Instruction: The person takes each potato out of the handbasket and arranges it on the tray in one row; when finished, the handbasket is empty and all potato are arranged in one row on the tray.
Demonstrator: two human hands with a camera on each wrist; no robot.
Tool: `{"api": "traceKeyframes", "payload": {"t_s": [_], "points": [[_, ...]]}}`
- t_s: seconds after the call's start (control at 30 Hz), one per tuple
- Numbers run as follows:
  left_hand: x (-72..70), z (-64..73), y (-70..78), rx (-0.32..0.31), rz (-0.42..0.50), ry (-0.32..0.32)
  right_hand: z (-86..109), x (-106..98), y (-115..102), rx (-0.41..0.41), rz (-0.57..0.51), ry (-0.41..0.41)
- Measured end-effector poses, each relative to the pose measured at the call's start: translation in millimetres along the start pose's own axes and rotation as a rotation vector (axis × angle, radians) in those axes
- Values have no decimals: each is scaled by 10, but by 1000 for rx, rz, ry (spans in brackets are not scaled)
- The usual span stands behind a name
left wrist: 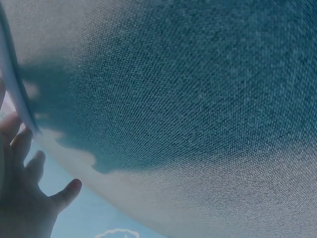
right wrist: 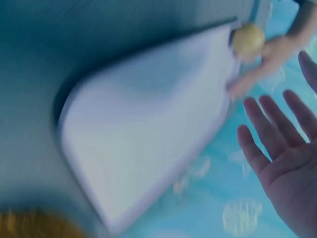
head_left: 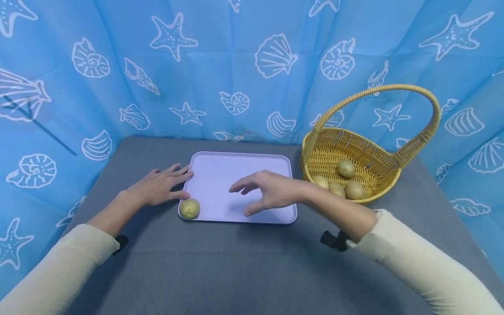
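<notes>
A pale lilac tray lies on the grey table, with one potato in its near left corner. My left hand is at the tray's left edge, fingers spread, the thumb just above the potato. Over the right half of the tray hovers my right hand, its fingers apart and nothing between them. In the right wrist view that hand shows an empty palm. To the right stands a yellow wicker basket holding several potatoes; my right forearm partly hides its near side.
The basket's tall arched handle rises above the right forearm. A blue curtain with shell and starfish prints hangs behind and beside the grey table. Dark wrist straps show under both sleeves.
</notes>
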State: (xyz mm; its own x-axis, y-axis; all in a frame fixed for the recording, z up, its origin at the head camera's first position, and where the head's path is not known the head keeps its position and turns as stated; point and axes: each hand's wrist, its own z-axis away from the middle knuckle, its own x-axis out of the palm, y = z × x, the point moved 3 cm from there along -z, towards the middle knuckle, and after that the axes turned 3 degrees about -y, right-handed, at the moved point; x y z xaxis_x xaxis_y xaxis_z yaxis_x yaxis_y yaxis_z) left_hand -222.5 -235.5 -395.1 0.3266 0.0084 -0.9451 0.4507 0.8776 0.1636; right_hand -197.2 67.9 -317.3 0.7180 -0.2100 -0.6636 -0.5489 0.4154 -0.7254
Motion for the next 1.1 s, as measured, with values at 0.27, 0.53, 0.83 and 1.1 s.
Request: {"api": "traceKeyframes", "payload": {"t_s": [0.27, 0.53, 0.83, 1.1], "points": [[11, -2, -19, -5, -10, -11, 962, -545, 207, 203, -6, 35], [19, -4, -19, 6, -9, -8, 1717, -880, 726, 372, -172, -18], [15, 4, -3, 9, -8, -17, 2143, -1038, 1235, 544, -309, -90], [5, 2, 8, 1, -5, -12, 2213, -1036, 1503, 654, -317, -167]]}}
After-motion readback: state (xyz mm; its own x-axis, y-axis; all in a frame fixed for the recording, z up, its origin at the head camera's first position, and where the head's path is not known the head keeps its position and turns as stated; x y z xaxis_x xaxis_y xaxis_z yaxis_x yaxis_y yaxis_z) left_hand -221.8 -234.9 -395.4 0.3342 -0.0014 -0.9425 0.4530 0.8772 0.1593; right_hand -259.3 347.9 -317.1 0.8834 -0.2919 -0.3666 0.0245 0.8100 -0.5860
